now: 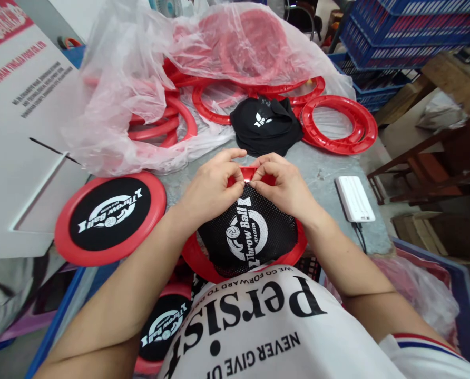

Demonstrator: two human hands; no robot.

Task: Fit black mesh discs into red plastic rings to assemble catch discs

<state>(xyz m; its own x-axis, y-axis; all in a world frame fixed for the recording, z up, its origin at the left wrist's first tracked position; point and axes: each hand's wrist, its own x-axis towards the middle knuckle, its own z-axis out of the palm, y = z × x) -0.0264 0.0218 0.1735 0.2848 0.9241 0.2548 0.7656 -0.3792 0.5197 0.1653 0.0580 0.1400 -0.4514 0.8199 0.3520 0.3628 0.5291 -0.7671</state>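
Note:
A red plastic ring [203, 260] rests in front of my body at the table's near edge. Across it lies a round black mesh fabric [248, 231] printed with a white "Throw Ball" logo. My left hand [215, 181] pinches the fabric's far edge between thumb and fingers, at the ring's rim. Right beside it, my right hand [278, 184] is closed in a similar pinch on the same edge. My fingers partly cover the far rim. Beyond my hands sits a pile of black fabric pieces [264, 126], and a red-rimmed disc with black fabric [110, 218] lies to the left.
Loose red rings [367, 129] lie at the back right, near a clear plastic bag [140, 58] full of more rings. A white device [353, 199] with a cable sits on the grey table [317, 173]. Blue crates [377, 42] are stacked beyond. Another disc [164, 323] is low left.

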